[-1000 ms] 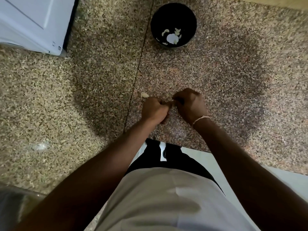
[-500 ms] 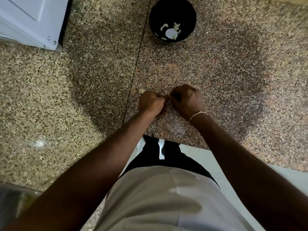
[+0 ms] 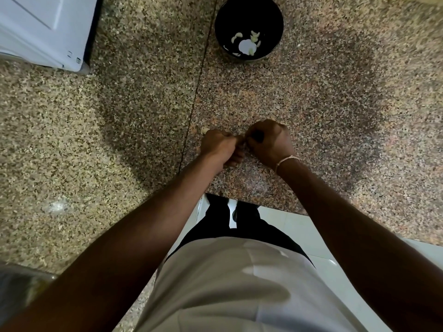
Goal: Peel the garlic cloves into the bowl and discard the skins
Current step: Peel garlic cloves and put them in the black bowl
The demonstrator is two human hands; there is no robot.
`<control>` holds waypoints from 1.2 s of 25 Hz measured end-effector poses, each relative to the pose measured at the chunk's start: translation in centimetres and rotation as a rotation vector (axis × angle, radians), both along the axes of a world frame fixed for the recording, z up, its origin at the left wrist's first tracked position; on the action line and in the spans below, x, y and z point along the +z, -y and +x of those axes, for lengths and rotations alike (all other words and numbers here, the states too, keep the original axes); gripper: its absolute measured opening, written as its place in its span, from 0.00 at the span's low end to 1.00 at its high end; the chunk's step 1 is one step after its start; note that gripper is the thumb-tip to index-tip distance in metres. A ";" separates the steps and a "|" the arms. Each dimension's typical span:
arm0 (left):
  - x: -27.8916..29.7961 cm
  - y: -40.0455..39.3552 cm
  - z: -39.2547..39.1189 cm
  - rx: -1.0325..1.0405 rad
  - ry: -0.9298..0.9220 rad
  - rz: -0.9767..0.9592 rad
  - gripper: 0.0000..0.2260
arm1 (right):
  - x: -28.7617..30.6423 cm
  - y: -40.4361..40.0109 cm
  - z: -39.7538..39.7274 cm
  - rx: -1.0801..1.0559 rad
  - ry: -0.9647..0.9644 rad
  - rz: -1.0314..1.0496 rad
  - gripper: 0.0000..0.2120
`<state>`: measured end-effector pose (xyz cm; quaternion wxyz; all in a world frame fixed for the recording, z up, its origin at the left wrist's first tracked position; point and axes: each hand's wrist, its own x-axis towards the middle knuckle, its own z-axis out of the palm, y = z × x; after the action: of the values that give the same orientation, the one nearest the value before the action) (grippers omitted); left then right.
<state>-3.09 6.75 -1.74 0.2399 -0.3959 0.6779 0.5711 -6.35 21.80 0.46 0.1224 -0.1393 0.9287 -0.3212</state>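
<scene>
Both hands meet over the speckled granite counter (image 3: pixel 335 104). My left hand (image 3: pixel 219 146) and my right hand (image 3: pixel 269 140) are curled, fingertips pinching a garlic clove (image 3: pixel 242 140) between them; the clove is almost wholly hidden by the fingers. A small pale piece of garlic (image 3: pixel 204 130) lies on the counter just beyond my left hand. Farther back stands a black bowl (image 3: pixel 220 25) with several pale peeled cloves (image 3: pixel 247 44) inside.
A white appliance (image 3: pixel 43 27) sits at the back left corner. A seam runs down the counter left of the hands. The counter's front edge lies just below my wrists, with white floor tiles (image 3: pixel 299 226) beneath. A blurred object (image 3: pixel 21 286) shows at the lower left.
The hands stay together, working on the clove with small finger movements. The view has shifted slightly, so the bowl and hands sit a little higher in the frame.
</scene>
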 end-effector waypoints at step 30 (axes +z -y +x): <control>-0.8 0.5 -0.3 -0.022 -0.040 0.052 0.13 | -0.9 0.3 -0.6 -0.130 0.140 -0.004 0.04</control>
<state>-3.36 6.26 -2.52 0.2427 -0.3706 0.6718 0.5937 -6.97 21.54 -0.47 0.1656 -0.0561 0.9243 -0.3392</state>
